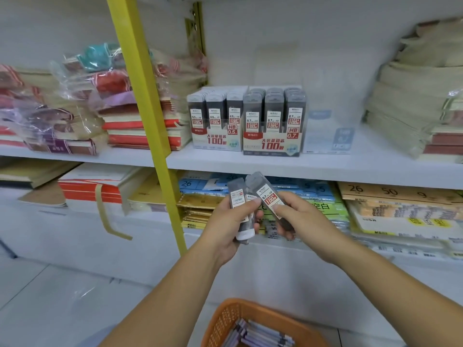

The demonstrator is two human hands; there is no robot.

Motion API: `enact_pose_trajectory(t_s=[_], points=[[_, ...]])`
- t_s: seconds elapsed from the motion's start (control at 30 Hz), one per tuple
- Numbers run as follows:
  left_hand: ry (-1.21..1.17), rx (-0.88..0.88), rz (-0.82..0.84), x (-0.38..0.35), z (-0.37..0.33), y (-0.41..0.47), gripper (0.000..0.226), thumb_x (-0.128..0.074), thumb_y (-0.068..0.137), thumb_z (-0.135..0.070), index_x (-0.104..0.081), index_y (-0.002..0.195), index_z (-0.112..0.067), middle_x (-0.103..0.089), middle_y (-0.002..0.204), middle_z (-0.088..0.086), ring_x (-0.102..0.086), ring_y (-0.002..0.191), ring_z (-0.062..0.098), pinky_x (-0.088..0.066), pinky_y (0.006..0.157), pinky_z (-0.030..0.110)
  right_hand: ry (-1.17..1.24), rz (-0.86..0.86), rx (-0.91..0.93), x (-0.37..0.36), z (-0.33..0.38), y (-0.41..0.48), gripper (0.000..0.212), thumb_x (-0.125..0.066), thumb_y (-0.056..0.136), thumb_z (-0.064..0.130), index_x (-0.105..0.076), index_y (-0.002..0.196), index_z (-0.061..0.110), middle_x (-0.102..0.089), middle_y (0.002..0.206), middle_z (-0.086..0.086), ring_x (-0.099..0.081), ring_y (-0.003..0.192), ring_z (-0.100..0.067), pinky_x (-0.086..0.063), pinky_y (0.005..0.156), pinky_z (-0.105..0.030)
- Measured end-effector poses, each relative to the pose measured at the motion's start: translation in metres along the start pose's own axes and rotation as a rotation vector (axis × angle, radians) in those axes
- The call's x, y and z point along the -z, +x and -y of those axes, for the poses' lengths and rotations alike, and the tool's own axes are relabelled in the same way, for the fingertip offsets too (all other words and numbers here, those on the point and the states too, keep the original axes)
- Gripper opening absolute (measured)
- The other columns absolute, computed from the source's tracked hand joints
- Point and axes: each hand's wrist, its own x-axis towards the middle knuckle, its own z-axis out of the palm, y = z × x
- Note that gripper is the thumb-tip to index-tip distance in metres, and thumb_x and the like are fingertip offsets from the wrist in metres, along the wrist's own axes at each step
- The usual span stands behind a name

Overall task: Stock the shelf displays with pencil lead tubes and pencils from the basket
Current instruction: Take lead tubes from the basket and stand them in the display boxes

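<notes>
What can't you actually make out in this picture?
1. Head view: how many tubes the left hand holds; that hand and the right hand's 0.7 tube cover them.
2. Head view: most of the basket; the bottom edge cuts it off.
3. Head view: the print on the clear box beside the 0.7 display; too blurred.

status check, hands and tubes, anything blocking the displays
Left hand grips tubes. Right hand pinches 0.7 tube, below the shelf. 0.7 display front row full, nothing in front of it.
</notes>
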Motion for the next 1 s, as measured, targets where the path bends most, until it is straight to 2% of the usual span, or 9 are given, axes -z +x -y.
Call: enact_pose_trajectory(t_s=[0.13,0.23,0.33,0.4,0.53,0.63,0.7,0.87,1.0], points=[[0.02,0.019,-0.024,-0.002,-0.005,-0.007,0.031,-0.073,0.089,-0.01,-0.065,0.119,-0.012,-0.076,0.086,0.004,-0.067,0.061,0.008,-0.05,0.047,0.021,-0.024,-0.034,0.034,-0.001,0.006,-0.003,0.027,-0.057,0.094,0.017,-0.067,0.101,0.041,-0.071,0.087,0.018,-0.066,0.076,0.002,-0.051,0.063,-0.018],[0.084,-0.022,-0.018,-0.003,-0.008,-0.013,0.029,-0.074,0.088,-0.013,-0.066,0.117,-0.016,-0.078,0.099,0.005,-0.069,0.067,0.009,-0.052,0.052,0.023,-0.054,-0.111,0.08,0.002,0.013,-0.006,0.035,-0.065,0.089,0.009,-0.055,0.114,0.033,-0.071,0.105,0.013,-0.067,0.093,-0.003,-0.055,0.081,-0.026],[0.124,-0.1,0.005,-0.007,-0.019,-0.016,0.029,-0.074,0.089,-0.015,-0.065,0.116,-0.021,-0.079,0.101,0.003,-0.072,0.071,0.01,-0.054,0.055,0.023,-0.105,-0.212,0.195,0.016,0.037,-0.004,0.066,-0.069,0.086,0.005,-0.035,0.134,0.035,-0.064,0.11,0.009,-0.068,0.09,-0.007,-0.057,0.077,-0.029],[0.139,-0.158,0.007,-0.011,-0.032,-0.014,0.026,-0.072,0.091,-0.016,-0.064,0.115,-0.024,-0.079,0.101,0.001,-0.072,0.071,0.01,-0.055,0.056,0.024,-0.115,-0.279,0.323,0.032,0.064,0.003,0.079,-0.07,0.085,0.004,-0.027,0.133,0.049,-0.063,0.106,0.01,-0.07,0.085,-0.009,-0.059,0.071,-0.028],[0.155,-0.23,-0.006,-0.015,-0.056,-0.005,0.023,-0.071,0.091,-0.016,-0.064,0.111,-0.025,-0.078,0.101,0.001,-0.071,0.07,0.009,-0.054,0.056,0.023,-0.239,-0.445,0.554,0.064,0.115,0.025,0.061,-0.07,0.086,0.007,-0.036,0.118,0.047,-0.07,0.093,0.008,-0.069,0.08,-0.009,-0.058,0.076,-0.029],[0.127,-0.262,-0.026,-0.015,-0.06,0.003,0.024,-0.07,0.091,-0.013,-0.065,0.112,-0.024,-0.078,0.101,0.002,-0.07,0.069,0.01,-0.053,0.053,0.023,-0.357,-0.527,0.626,0.077,0.133,0.042,0.054,-0.068,0.088,0.01,-0.036,0.115,0.043,-0.071,0.085,0.002,-0.068,0.081,-0.015,-0.055,0.079,-0.04],[0.115,-0.273,-0.031,-0.014,-0.059,0.008,0.025,-0.07,0.09,-0.013,-0.066,0.112,-0.025,-0.078,0.101,0.001,-0.071,0.072,0.011,-0.055,0.056,0.024,-0.468,-0.545,0.63,0.079,0.135,0.053,0.053,-0.068,0.088,0.01,-0.035,0.115,0.04,-0.068,0.087,0.006,-0.065,0.08,-0.014,-0.055,0.078,-0.041],[0.114,-0.298,-0.006,-0.012,-0.057,0.016,0.025,-0.067,0.091,-0.008,-0.069,0.111,-0.023,-0.078,0.103,0.0,-0.076,0.081,0.014,-0.058,0.063,0.025,-0.702,-0.504,0.562,0.084,0.122,0.073,0.05,-0.073,0.083,0.015,-0.038,0.11,0.039,-0.054,0.089,0.017,-0.052,0.08,-0.002,-0.043,0.066,-0.022],[0.083,-0.318,0.04,-0.013,-0.058,0.018,0.023,-0.069,0.092,-0.01,-0.069,0.111,-0.023,-0.078,0.106,-0.001,-0.076,0.092,0.019,-0.061,0.069,0.027,-1.014,-0.57,0.448,0.088,0.113,0.082,0.038,-0.072,0.083,0.032,-0.057,0.118,0.033,-0.041,0.104,0.01,-0.033,0.11,-0.014,-0.027,0.086,-0.026]])
